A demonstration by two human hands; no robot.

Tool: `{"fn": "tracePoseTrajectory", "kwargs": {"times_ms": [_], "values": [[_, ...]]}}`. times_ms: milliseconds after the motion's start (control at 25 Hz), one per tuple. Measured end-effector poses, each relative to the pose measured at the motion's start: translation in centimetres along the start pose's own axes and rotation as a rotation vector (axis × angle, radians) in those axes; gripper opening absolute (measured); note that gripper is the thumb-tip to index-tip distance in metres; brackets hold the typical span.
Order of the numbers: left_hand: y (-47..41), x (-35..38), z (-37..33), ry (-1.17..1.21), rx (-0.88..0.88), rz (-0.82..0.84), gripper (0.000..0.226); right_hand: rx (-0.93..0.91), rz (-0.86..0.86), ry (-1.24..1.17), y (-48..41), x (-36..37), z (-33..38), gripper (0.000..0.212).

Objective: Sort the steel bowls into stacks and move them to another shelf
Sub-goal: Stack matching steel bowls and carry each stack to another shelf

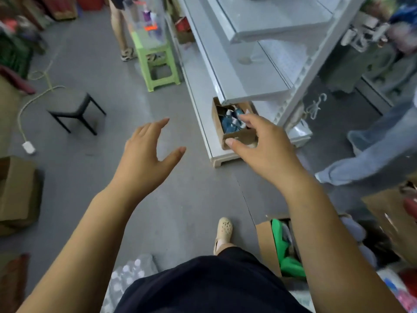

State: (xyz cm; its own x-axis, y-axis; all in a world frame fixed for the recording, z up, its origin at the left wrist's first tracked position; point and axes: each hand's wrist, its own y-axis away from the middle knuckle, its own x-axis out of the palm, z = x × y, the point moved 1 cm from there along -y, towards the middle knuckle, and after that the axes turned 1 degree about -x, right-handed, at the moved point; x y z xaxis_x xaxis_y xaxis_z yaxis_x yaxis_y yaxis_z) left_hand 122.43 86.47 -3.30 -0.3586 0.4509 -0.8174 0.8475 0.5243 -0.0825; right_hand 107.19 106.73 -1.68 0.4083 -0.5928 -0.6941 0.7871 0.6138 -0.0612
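While two hands (144,152) (264,147) hover open, two stools (143,64) (70,101) stand.

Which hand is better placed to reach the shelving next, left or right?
Right. The right hand hovers open by the cardboard box on the bottom shelf; the left hand is over floor.
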Motion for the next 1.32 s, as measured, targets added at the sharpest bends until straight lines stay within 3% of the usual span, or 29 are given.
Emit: {"fn": "tracePoseTrajectory", "kwargs": {"times_ms": [320, 600, 800, 1040, 1320], "values": [[-13.1, -1.3, 1.4, 0.020, -0.160, -0.196, 0.067, -0.188, 0.140, 0.030, -20.0, 0.1, 1.8, 0.057], [-21.0, -3.8, 8.0, 0.008, -0.196, -0.224, 0.073, -0.235, 0.258, 0.060, -30.8, 5.2, 4.7, 0.060], [-30.8, -8.1, 13.6, -0.007, -0.063, -0.177, 0.071, -0.170, 0.094, 0.007, -38.1, 9.0, 8.0, 0.064], [-42.5, -13.9, 18.3, -0.048, 0.146, -0.045, 0.068, 0.035, -0.145, -0.093, -44.0, 11.1, 11.4, 0.062], [-54.1, -11.0, 16.0, 0.052, 0.403, 0.119, 0.068, 0.210, -0.397, -0.103, -47.4, 9.2, 9.5, 0.058]]}}
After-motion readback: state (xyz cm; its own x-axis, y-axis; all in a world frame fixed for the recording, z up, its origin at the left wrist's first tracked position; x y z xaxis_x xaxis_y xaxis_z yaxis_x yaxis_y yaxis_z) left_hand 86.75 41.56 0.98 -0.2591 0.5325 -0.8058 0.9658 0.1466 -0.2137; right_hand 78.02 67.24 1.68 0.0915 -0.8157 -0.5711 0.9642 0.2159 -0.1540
